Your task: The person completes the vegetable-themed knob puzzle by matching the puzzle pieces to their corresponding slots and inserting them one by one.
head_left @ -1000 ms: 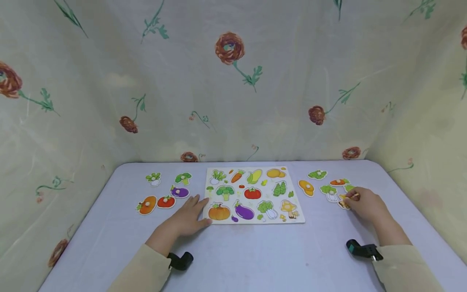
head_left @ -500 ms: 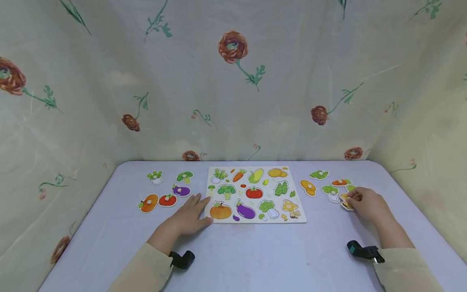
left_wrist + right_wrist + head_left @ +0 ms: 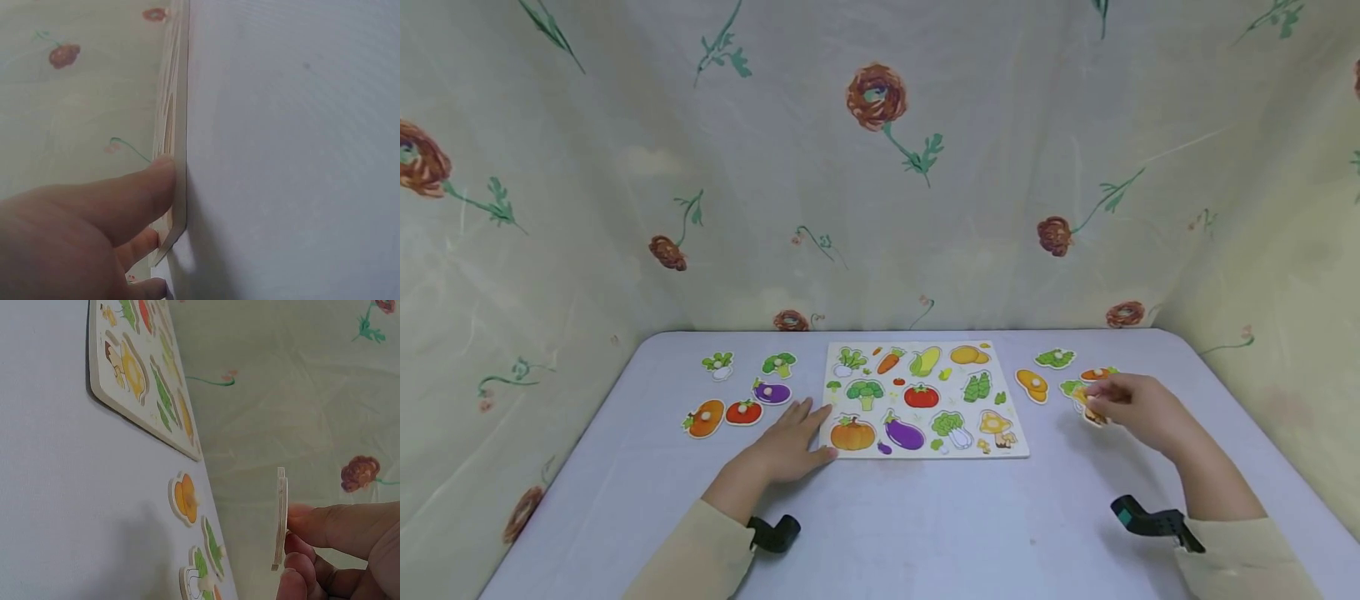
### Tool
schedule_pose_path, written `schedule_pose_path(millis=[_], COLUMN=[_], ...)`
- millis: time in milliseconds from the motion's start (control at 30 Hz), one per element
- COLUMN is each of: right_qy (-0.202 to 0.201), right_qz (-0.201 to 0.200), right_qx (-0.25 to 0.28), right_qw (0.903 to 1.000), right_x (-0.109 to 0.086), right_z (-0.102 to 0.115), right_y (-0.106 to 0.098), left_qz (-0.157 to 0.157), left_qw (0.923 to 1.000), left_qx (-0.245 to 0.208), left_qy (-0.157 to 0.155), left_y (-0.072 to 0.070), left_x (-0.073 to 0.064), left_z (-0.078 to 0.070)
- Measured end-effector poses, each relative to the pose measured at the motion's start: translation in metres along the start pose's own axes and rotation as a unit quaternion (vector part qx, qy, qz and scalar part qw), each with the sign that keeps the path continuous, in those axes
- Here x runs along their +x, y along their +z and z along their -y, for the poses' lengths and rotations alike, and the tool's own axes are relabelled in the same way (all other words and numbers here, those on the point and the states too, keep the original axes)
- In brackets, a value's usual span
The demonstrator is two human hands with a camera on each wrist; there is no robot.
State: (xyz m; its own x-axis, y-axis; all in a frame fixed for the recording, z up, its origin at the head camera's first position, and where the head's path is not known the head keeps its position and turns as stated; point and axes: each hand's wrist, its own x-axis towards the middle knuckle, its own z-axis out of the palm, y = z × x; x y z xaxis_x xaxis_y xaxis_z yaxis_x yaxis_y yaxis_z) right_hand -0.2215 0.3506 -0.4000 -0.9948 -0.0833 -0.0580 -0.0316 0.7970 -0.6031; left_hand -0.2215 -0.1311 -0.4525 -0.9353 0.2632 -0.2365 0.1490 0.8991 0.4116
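With my right hand (image 3: 1138,408) I pinch the mushroom piece (image 3: 282,519); it is held above the desk (image 3: 925,533), to the right of the puzzle board (image 3: 953,393). My left hand (image 3: 786,446), its fingers spread apart, touches the board's near left corner.

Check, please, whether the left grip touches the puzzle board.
Touching: the left wrist view shows the thumb of the left grip against the edge of the puzzle board, with no gap.
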Motion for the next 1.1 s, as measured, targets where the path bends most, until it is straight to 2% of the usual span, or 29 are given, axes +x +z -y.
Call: schedule_pose_path(millis=[333, 600, 800, 1100], right_qy=[-0.030, -0.040, -0.039, -0.055], right_qz=[0.009, 0.028, 0.048, 0.075], right_qx=[0.009, 0.011, 0.014, -0.011], right_qw=[0.9995, 0.9987, 0.9980, 0.9956], right_x=[0.003, 0.010, 0.015, 0.027], right_z=[0.032, 0.052, 0.060, 0.063], right_y=[0.012, 0.029, 0.041, 0.066], left_qz=[-0.005, -0.002, 0.000, 0.002], left_qw=[1.0000, 1.0000, 1.0000, 1.0000], left_qx=[-0.003, -0.005, -0.003, -0.007], left_qy=[0.006, 0.006, 0.005, 0.006], left_y=[0.000, -0.002, -0.002, -0.003], left_x=[-0.001, -0.003, -0.003, -0.003], left_z=[0.001, -0.001, -0.002, -0.003])
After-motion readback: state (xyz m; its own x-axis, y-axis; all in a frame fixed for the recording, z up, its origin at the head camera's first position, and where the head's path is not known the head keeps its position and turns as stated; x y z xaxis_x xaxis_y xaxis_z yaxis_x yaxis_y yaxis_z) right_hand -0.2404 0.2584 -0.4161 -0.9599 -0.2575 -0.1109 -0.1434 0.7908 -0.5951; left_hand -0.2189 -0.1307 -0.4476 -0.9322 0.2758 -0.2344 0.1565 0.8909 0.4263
